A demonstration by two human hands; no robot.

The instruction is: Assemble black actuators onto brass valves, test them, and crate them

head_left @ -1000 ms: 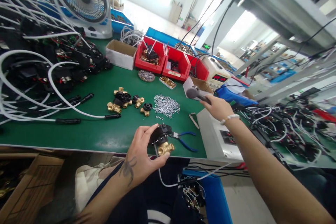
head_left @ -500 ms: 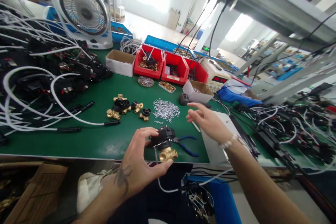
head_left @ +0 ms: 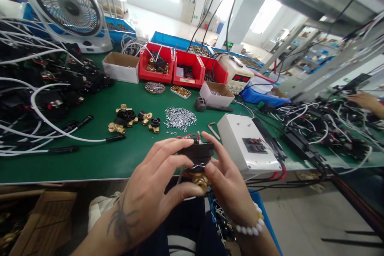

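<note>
Two bare hands hold a small valve (head_left: pixel 198 164) just above the near edge of a green counter (head_left: pixel 99 160). The valve has a black plastic top with thin red wires and a round brass fitting beneath. The left hand (head_left: pixel 150 196) wraps its fingers (head_left: pixel 168 150) around the valve's left side; the right hand (head_left: pixel 231 188) grips its right side. Farther left on the counter lie loose brass fittings (head_left: pixel 132 118) beside a heap of wire clips (head_left: pixel 180 118).

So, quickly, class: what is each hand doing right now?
Left hand: closed on the valve, fingers over its black top, thumb below the brass body.
Right hand: also closed on the valve, from the other side.
</note>
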